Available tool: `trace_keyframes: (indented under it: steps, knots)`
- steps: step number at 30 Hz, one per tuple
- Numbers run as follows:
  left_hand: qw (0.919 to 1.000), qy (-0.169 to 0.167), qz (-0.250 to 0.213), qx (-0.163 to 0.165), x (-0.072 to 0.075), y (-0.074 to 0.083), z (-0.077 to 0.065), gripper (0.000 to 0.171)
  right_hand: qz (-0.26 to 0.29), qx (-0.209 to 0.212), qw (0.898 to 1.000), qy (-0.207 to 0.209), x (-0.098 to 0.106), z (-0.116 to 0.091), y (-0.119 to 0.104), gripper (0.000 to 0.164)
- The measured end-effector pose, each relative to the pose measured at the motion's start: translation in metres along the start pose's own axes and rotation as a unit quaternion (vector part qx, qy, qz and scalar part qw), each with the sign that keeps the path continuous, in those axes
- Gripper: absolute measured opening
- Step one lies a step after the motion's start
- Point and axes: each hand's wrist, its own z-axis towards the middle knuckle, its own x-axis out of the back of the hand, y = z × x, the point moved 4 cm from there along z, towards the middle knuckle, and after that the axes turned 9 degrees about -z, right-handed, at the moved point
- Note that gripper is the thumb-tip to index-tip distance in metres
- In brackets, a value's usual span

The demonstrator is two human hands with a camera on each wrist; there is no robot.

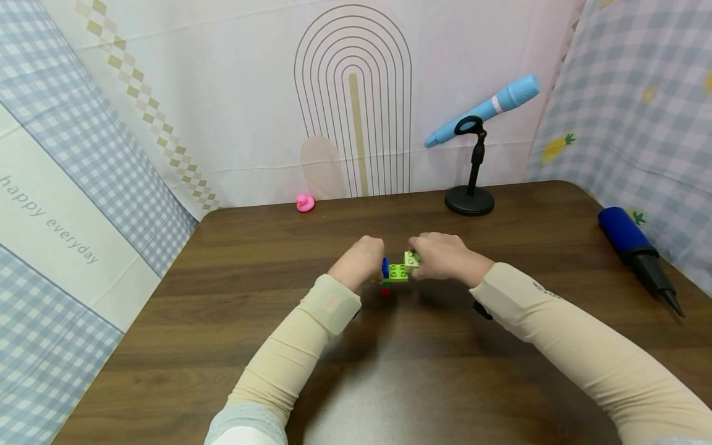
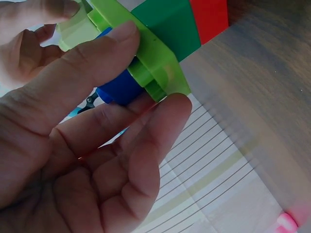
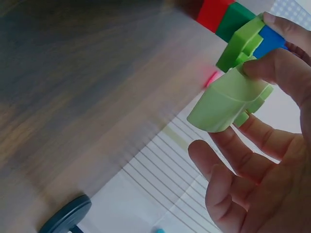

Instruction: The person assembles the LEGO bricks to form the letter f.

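Note:
Above the middle of the table, my left hand (image 1: 360,262) grips a stack of toy building blocks. Its thumb presses near the blue block (image 2: 119,87), and its fingertips touch the end of the lime green plate block (image 2: 167,73). Under that plate are a dark green block (image 2: 170,26) and a red block (image 2: 210,19). My right hand (image 1: 445,256) pinches a pale green block (image 3: 226,102) with a rounded, slanted side, between thumb and fingers. The pale block stands at the plate's right end, studs up; whether the two are joined I cannot tell.
On the wooden table (image 1: 250,321), a pink toy duck (image 1: 305,203) sits at the back edge. A black stand (image 1: 470,199) supports a light blue microphone-shaped thing (image 1: 512,96). At the right edge lies a dark blue hand pump (image 1: 623,232) with a black nozzle. A patterned cloth (image 1: 245,93) hangs behind.

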Motion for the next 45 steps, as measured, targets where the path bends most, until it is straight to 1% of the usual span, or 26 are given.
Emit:
trace_keyframes:
  steps: [3,8,12,17,25,29,35,39,45]
  knots:
    - [1.0000,0.004,0.002,-0.003,0.000,-0.001,0.000,0.027,0.000,0.004,1.000,0.007,0.003,0.000,-0.004,0.034]
    - [0.9999,0.005,0.007,-0.008,0.000,-0.001,0.001,0.027,0.006,0.005,1.000,0.013,0.007,0.002,-0.010,0.037]
    - [1.0000,0.002,0.004,-0.009,0.000,-0.002,0.002,0.025,0.009,0.010,1.000,0.019,0.007,0.003,-0.014,0.037]
    - [0.9999,0.007,0.005,-0.013,0.000,-0.002,0.002,0.026,0.013,0.016,0.999,0.029,0.008,0.004,-0.017,0.036]
    - [0.9999,0.006,-0.008,0.008,0.003,-0.004,-0.001,0.027,0.012,0.026,0.999,0.042,0.010,0.004,-0.023,0.034]
    - [0.9999,0.005,-0.007,0.006,0.003,-0.004,-0.001,0.027,0.013,0.024,0.999,0.042,0.012,0.005,-0.022,0.033]
    - [0.9999,0.008,-0.007,0.005,0.003,-0.006,-0.001,0.030,0.019,0.031,0.998,0.059,0.019,0.006,-0.022,0.032]
    - [0.9999,0.004,-0.005,0.012,0.003,-0.006,0.001,0.030,0.013,0.042,0.998,0.051,0.018,0.006,-0.026,0.032]
    - [0.9999,0.003,-0.010,0.012,0.002,-0.007,0.002,0.028,0.019,0.044,0.998,0.047,0.015,0.007,-0.027,0.033]
